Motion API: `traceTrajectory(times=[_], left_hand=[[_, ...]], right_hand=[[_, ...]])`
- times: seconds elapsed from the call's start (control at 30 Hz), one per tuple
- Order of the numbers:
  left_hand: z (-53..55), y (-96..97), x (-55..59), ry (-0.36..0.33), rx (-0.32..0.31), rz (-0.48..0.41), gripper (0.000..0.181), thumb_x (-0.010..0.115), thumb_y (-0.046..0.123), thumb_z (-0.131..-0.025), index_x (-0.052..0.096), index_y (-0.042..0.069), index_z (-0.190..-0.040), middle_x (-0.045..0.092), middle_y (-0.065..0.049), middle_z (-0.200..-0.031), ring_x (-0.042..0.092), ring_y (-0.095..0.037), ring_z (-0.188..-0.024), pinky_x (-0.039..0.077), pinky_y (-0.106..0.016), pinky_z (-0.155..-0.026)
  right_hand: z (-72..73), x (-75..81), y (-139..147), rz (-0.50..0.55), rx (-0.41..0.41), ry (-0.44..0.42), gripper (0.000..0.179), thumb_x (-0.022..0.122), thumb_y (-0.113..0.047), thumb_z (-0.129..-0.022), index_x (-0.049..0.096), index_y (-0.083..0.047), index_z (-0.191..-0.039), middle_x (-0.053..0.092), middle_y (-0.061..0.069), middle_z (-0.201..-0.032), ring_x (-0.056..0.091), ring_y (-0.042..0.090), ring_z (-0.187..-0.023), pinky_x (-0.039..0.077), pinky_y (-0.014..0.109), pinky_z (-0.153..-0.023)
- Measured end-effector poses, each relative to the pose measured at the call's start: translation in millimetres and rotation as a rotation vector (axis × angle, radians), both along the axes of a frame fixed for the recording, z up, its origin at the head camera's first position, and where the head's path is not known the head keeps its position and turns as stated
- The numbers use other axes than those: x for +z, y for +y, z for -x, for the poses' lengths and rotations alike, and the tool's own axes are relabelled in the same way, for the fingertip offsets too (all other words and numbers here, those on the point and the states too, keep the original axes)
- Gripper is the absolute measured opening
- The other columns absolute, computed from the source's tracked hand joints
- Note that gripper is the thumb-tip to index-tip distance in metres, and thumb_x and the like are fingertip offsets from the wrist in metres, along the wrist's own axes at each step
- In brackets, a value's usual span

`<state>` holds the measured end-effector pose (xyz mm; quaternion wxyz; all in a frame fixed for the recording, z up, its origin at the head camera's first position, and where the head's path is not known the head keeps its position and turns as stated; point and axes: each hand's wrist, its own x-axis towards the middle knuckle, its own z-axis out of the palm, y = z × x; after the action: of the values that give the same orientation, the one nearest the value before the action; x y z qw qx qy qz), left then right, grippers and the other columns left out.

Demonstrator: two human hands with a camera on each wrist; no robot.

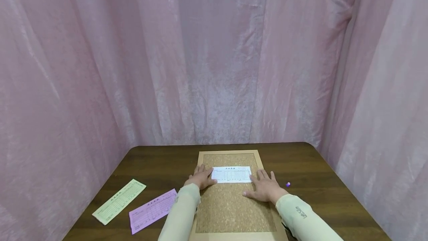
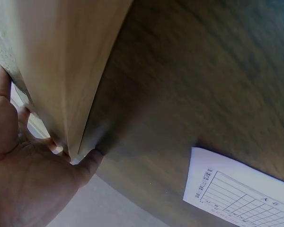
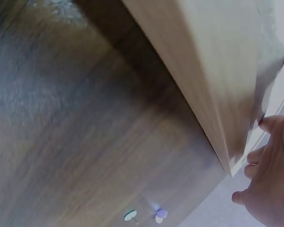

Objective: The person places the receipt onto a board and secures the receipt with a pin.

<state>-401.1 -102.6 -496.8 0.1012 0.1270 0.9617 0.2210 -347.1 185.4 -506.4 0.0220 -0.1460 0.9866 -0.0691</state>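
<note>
A white printed form slip [image 1: 230, 174] lies flat across the upper part of a wood-framed cork board [image 1: 234, 211]. My left hand [image 1: 200, 178] rests at the slip's left end, fingers spread over the board's left frame; its thumb touches near the lower left corner. My right hand [image 1: 264, 188] lies spread on the board's right side, with fingertips at the slip's right end and the thumb on the cork below it. Each wrist view shows a hand [image 2: 33, 175] [image 3: 272, 161] beside the board's wooden frame [image 2: 71, 56], grasping nothing.
On the brown table, left of the board, lie a purple form slip [image 1: 152, 211] and a green form slip [image 1: 119, 201]. Push pins [image 1: 288, 184] lie right of the board; the right wrist view shows a purple pin [image 3: 161, 214] and a green-rimmed one [image 3: 130, 215]. Pink curtains [image 1: 214, 66] surround the table.
</note>
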Motion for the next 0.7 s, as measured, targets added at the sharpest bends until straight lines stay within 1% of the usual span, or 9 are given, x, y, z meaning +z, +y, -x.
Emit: traceTrajectory(times=[0.17,0.33,0.4,0.53,0.7], left_hand=[[2.2,0.4,-2.3,-0.008,0.009,0.001,0.065,0.063,0.041,-0.097,0.042,0.017,-0.153,0.017,-0.020,-0.162,0.008,-0.043,-0.148,0.016,-0.069,-0.110],[-2.2,0.6,2.0,0.006,0.001,0.010,0.064,0.062,0.041,-0.097,0.042,0.016,-0.153,0.017,-0.021,-0.162,0.009,-0.044,-0.148,0.017,-0.069,-0.110],[-4.6,0.5,4.8,0.008,0.002,0.007,0.064,0.062,0.040,-0.097,0.042,0.015,-0.152,0.017,-0.021,-0.162,0.009,-0.044,-0.148,0.016,-0.069,-0.110],[-4.7,0.6,6.8,-0.002,0.004,-0.002,0.063,0.062,0.039,-0.098,0.041,0.016,-0.153,0.016,-0.021,-0.162,0.008,-0.043,-0.148,0.015,-0.069,-0.111],[-5.9,2.4,6.9,-0.009,0.019,-0.025,0.064,0.063,0.039,-0.097,0.042,0.016,-0.153,0.016,-0.021,-0.162,0.008,-0.043,-0.149,0.014,-0.069,-0.111]], right_hand=[[-2.0,7.5,8,-0.010,0.002,0.018,0.088,0.055,-0.072,-0.087,0.053,-0.005,-0.143,0.030,0.028,-0.154,0.020,0.046,-0.145,0.009,0.072,-0.109],[-2.3,10.7,20,0.029,0.010,0.036,0.076,0.055,-0.065,-0.092,0.060,-0.003,-0.135,0.034,0.028,-0.153,0.023,0.045,-0.144,0.011,0.071,-0.110],[-1.6,10.7,26,0.050,0.019,0.055,0.068,0.056,-0.059,-0.094,0.062,-0.004,-0.133,0.035,0.027,-0.152,0.026,0.045,-0.143,0.014,0.071,-0.109],[0.3,15.5,37,0.090,0.025,0.106,0.058,0.058,-0.049,-0.097,0.062,-0.004,-0.133,0.039,0.028,-0.150,0.032,0.046,-0.140,0.021,0.070,-0.107],[1.2,23.9,51,0.134,0.017,0.163,0.051,0.059,-0.039,-0.099,0.060,-0.002,-0.135,0.044,0.027,-0.147,0.038,0.046,-0.136,0.028,0.068,-0.105]])
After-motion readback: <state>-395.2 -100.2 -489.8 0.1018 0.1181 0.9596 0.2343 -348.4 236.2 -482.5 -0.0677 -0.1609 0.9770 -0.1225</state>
